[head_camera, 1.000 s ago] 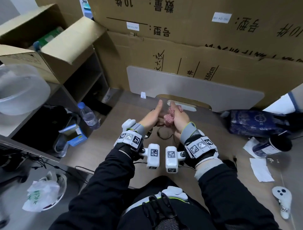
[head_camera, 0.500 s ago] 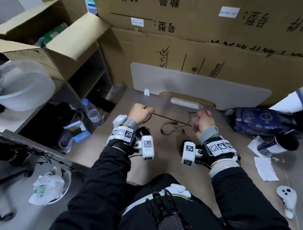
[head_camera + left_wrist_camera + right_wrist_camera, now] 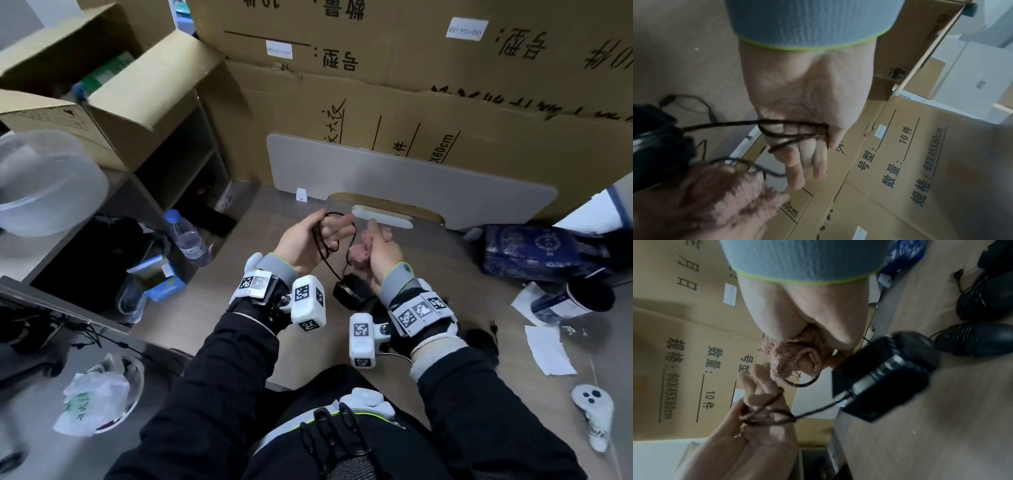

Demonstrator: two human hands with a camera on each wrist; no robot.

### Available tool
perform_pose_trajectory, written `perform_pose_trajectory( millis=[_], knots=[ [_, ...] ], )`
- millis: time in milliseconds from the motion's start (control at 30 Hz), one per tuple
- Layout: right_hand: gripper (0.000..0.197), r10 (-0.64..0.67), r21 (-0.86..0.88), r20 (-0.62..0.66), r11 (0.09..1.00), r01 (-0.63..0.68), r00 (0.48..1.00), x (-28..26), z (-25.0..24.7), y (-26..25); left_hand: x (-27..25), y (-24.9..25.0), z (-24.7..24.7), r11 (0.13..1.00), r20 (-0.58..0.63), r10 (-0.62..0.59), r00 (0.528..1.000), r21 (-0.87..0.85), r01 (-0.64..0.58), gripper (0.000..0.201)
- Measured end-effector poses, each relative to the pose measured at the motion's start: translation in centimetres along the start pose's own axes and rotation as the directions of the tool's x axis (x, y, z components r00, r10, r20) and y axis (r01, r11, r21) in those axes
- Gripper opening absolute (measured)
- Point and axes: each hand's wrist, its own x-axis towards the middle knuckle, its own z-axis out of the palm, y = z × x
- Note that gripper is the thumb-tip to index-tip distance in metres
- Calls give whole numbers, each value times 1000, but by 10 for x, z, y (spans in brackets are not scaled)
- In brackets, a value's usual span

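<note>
My left hand [image 3: 318,236] is held palm up over the wooden desk, fingers straight. A dark cord [image 3: 322,246] is looped several times round those fingers [image 3: 797,155], and the thumb pins it at the side. The cord [image 3: 789,136] runs down to a black boxy device [image 3: 352,294] standing on the desk below the hands. My right hand [image 3: 383,250] grips a pink fluffy piece [image 3: 359,255] right beside the left fingertips. In the right wrist view the pink fluffy piece [image 3: 795,356] sits in the fist, with a loop of cord [image 3: 766,415] under it.
A grey panel [image 3: 411,178] and cardboard boxes wall off the back. On the right lie a dark blue bag [image 3: 544,250], a black cup [image 3: 575,301], paper sheets [image 3: 548,349] and a white controller [image 3: 594,414]. A water bottle [image 3: 188,236] and a blue box [image 3: 161,279] stand left.
Half a second ago my hands were apart with the cord stretched between them. They have come back together, and the cord now lies in loops round my left fingers.
</note>
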Motion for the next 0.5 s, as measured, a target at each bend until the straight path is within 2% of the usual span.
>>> perform_pose_trajectory(
  millis=[33,100,167,233,300,400,433,500],
  knots=[
    [38,-3,-20,18,1000,4,1000,-6,1,2,1,0,1,1000,-9,30,1000,-4,-30,39],
    [54,-4,-84,31,996,6,1000,-12,0,4,5,0,0,996,-56,36,998,-77,-40,37],
    [48,32,-129,51,991,-25,998,-12,-1,3,8,0,-2,991,-167,7,986,-128,-29,31],
    [41,57,-141,78,989,-46,995,-11,-2,0,13,-6,-6,995,-277,96,956,43,-88,21],
    [34,39,-98,97,995,-29,995,-12,1,-2,8,-14,-4,946,-268,125,955,321,-34,31],
    [33,-29,-121,28,992,32,999,-13,7,-5,-6,-19,5,730,-152,-29,988,672,125,54],
    [40,-52,-151,-7,987,50,999,-12,8,-4,-8,-19,8,675,-129,-75,989,723,146,66],
    [51,-62,-182,-42,982,53,997,-8,7,1,-10,-18,15,614,-129,-101,986,772,164,75]
  ],
)
